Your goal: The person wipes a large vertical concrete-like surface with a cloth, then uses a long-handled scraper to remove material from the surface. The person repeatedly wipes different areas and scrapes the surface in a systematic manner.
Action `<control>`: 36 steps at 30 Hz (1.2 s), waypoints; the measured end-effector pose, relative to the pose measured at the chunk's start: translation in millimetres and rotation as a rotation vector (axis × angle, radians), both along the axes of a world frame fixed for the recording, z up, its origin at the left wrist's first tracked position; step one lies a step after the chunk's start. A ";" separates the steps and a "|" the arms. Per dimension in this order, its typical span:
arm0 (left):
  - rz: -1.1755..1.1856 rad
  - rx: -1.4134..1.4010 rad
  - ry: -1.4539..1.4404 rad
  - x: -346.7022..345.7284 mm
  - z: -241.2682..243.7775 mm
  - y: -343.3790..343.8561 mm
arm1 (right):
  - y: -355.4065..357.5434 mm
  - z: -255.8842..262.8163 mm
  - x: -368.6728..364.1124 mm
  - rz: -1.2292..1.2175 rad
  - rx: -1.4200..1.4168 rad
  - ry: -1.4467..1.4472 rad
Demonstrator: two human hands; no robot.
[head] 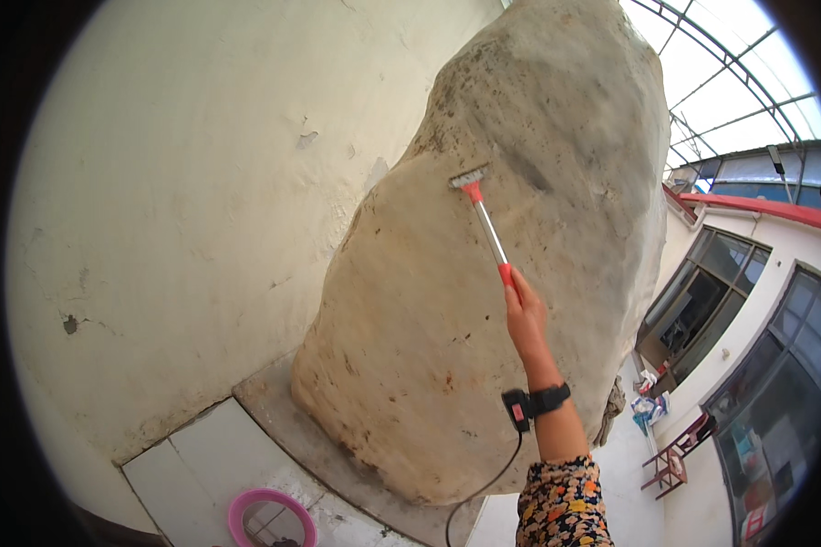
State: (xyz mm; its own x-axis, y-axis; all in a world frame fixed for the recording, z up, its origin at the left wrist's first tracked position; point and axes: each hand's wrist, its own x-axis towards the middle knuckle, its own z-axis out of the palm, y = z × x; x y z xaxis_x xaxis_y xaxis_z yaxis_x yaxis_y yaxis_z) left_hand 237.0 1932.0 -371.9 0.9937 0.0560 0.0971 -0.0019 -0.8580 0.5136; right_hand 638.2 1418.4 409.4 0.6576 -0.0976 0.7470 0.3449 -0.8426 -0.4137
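My right hand is wrapped around the lower red grip of a long-handled brush. The handle has a silver metal shaft, and the red head carries pale bristles. Those bristles rest against the face of a large pale boulder, below a dark hollow in the stone. Dark specks and a rusty stain mark its surface. A black strap with a small cabled device circles my right wrist, below which a floral sleeve covers the arm. My left hand is out of view.
The boulder stands on a stone slab beside a peeling plastered wall. On the tiled floor sits a pink basin holding what looks like water and something dark. A grey cloth lies by the boulder's right side; a wooden chair stands farther right.
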 end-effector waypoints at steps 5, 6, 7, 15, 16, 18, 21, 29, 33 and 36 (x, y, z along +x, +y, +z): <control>-0.049 0.043 0.074 2.4 2.4 -0.8 | 0.1 2.2 -0.9 0.028 0.054 0.056; 0.060 -0.177 0.171 3.9 4.1 0.2 | 0.7 4.8 -0.8 0.030 0.056 0.060; 0.174 -0.400 0.266 6.1 5.7 1.3 | 1.0 6.1 -1.6 0.001 0.079 0.112; -0.061 0.198 0.034 25.6 0.7 3.5 | -13.2 -26.2 -36.5 -0.050 0.155 0.080; -0.096 0.223 0.094 26.2 1.3 4.1 | -13.7 -26.5 -34.0 0.012 0.116 0.032; -0.189 0.287 0.086 29.0 4.9 7.4 | -14.4 -21.8 -23.6 -0.025 0.109 0.038; -0.225 0.295 -0.038 40.4 13.4 19.1 | -16.7 -15.7 -10.0 -0.023 0.155 0.152; -0.045 0.043 0.221 46.3 15.2 12.5 | -46.1 -92.8 -77.3 -0.092 0.147 -0.113; -0.286 0.177 -0.230 48.1 31.9 23.4 | -51.6 -106.2 -76.1 -0.081 0.257 -0.091; -0.151 -0.200 -0.134 64.0 48.4 25.3 | -49.4 -107.2 -67.3 -0.067 0.346 0.000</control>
